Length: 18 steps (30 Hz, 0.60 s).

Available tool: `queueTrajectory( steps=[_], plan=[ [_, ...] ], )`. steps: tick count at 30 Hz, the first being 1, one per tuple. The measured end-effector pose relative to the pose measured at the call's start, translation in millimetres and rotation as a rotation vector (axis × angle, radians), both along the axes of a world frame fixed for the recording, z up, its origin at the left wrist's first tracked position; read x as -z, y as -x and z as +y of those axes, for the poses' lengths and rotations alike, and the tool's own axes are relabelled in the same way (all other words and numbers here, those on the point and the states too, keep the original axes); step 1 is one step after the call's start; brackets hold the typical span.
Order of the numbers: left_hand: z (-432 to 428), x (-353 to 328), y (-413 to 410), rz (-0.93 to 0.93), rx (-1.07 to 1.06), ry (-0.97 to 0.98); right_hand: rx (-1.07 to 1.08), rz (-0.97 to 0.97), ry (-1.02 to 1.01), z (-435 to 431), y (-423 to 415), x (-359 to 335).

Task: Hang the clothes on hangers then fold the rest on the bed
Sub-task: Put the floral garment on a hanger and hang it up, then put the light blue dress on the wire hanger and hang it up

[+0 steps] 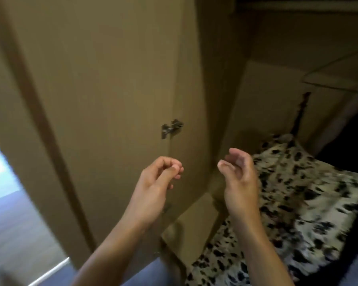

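Both forearms rise before an open wardrobe door [103, 83]. Left hand [153, 186] curls loosely, pinching nothing visible; right hand [239, 182] is half-open, empty. Spotted garment [298, 199] lies inside the wardrobe, beside the right hand, probably awaiting a hanger, though blur obscures it.

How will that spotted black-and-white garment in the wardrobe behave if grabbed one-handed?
Probably floppy: the spotted garment drapes in soft folds, with no stiff edges showing. It likely sags and trails from a single grip, since it spreads wide across the wardrobe. It looks light for its size, though blur hides the fabric's weight. Both the left hand and right hand are empty.
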State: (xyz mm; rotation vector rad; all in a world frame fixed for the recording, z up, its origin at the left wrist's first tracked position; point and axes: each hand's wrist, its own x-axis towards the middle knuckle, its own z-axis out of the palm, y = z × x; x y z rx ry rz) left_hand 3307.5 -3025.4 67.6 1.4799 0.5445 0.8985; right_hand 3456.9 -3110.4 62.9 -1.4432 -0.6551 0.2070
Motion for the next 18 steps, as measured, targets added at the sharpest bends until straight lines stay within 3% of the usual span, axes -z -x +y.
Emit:
queueTrajectory(
  steps=[12, 18],
  plan=[
    [39.6, 46.5, 219.0, 0.014, -0.602, 0.121, -0.656, 0.065, 0.065, 134.7, 218.8, 17.5],
    [72.8, 65.8, 322.5, 0.058, -0.821, 0.173, -0.908, 0.032, 0.216, 190.7, 335.3, 45.7]
  ],
)
